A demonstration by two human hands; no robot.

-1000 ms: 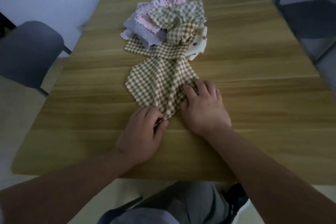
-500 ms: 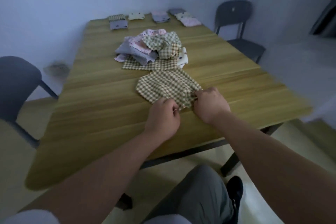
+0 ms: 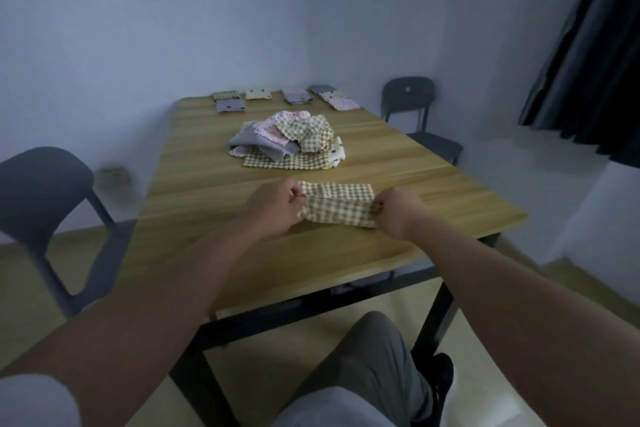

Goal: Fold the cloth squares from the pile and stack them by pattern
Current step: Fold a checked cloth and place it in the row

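The fingers of the left hand pinch the left end of a checked cloth. The right hand pinches the right end with its fingers curled in. Between them the cloth lies doubled over on the near part of the table, the upper layer short of the far edge below it.

The likely trouble is a crooked fold. The fabric looks thin and limp, so the middle may sag or one layer may slide if either pinch loosens. An uneven pull from one side would skew the edges. The smooth wood-grain top gives little grip to hold the lower layer.

The cloth is soft, woven in a small tan and cream check. Just beyond it sits the pile, a crumpled heap of check, grey, pink and dotted cream pieces on a flat checked square. Along the far edge lie small flat folded stacks, sorted by pattern.
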